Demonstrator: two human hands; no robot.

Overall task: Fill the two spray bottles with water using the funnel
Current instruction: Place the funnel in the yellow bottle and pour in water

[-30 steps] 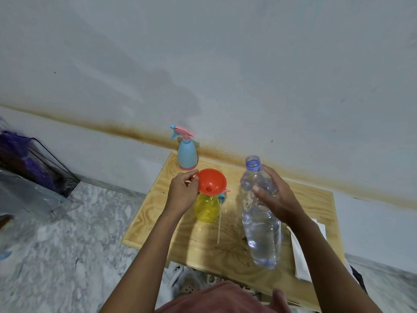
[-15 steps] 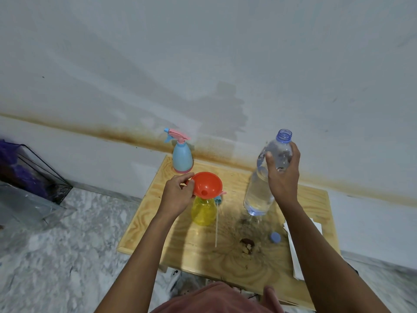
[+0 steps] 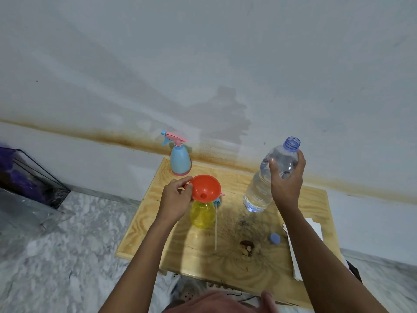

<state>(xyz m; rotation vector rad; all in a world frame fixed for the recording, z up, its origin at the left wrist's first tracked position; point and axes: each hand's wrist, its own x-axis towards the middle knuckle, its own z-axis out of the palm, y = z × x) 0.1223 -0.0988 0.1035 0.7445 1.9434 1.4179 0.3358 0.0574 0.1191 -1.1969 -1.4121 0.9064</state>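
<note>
Funnel [image 3: 205,189] upright in yellow bottle [image 3: 202,214], left hand [image 3: 176,198] pinching rim | right hand [image 3: 286,180] grasping water bottle [image 3: 268,177], mouth up-right

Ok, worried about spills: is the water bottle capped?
No, the water bottle has an open neck; a blue cap lies on the table.

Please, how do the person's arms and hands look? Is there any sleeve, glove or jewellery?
Both arms are bare up to the frame's edge: no sleeves show. The left hand and right hand wear no gloves, and no watch, bracelet or ring is visible.
</note>
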